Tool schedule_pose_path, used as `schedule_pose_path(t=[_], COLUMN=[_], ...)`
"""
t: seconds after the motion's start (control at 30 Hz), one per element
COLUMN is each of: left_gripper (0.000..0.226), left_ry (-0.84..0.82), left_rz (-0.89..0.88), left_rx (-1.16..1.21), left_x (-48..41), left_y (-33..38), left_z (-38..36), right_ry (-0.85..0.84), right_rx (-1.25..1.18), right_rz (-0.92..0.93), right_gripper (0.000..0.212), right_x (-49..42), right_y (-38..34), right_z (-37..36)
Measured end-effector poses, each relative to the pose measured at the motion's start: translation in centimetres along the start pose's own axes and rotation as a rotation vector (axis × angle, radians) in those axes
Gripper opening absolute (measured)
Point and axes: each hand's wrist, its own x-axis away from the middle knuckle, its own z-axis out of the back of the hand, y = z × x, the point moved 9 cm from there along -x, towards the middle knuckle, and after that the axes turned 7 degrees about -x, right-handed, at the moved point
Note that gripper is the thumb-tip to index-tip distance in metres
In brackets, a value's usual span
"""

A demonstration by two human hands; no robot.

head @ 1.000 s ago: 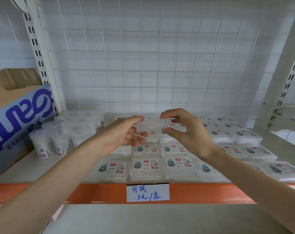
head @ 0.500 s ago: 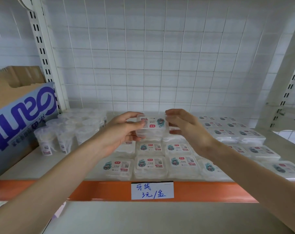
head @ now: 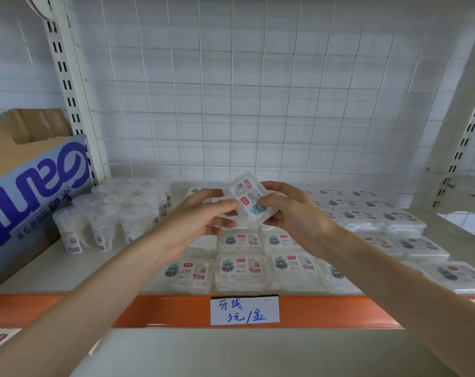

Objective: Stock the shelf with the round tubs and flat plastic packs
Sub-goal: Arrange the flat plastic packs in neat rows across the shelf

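Clear flat pack (head: 244,197) tilted, round tubs (head: 105,221) upright

White shelf (head: 40,273) under round tubs (head: 103,224), rows of flat packs (head: 240,270), cardboard box (head: 32,191)

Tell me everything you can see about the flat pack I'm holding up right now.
The flat pack is a shallow, round-cornered box of translucent white plastic. Its white label shows printed codes, a red badge and a teal cartoon figure. It is held above the shelved packs, tilted, label facing the camera. The right hand grips its right side; the left hand pinches its left edge.
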Motion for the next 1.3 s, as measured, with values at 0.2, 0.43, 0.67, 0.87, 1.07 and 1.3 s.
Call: schedule_pose_path(t=[0.2, 0.43, 0.67, 0.87, 1.07, 1.3], left_gripper=[0.034, 0.021, 0.024, 0.028, 0.025, 0.027], left_ry=[0.049, 0.109, 0.090, 0.207, 0.187, 0.203], left_rz=[-0.011, -0.062, -0.146, -0.336, -0.289, -0.278], left_rx=[-0.018, -0.183, -0.314, -0.991, -1.094, -1.101], left_x=[-0.2, -0.2, 0.2, 2.3, 2.5, 2.7], left_y=[-0.3, 0.3, 0.5, 0.4, -1.9, -2.0], left_z=[0.0, 1.2, 0.8, 2.7, 3.7, 3.4], right_ry=[-0.059, -0.066, -0.076, 0.028, 0.096, 0.072], right_rx=[0.008, 0.770, 0.965, 1.065, 1.165, 1.323], right_rz=[-0.002, 0.402, 0.546, 0.309, 0.190, 0.226], right_gripper=[0.044, 0.079, 0.047, 0.042, 0.048, 0.048], right_x=[0.5, 1.5, 2.5, 1.9, 1.9, 2.1], right_y=[0.3, -2.4, -2.1, 0.0, 1.7, 1.7], right_z=[-1.1, -1.3, -2.0, -0.9, -1.0, -2.8])
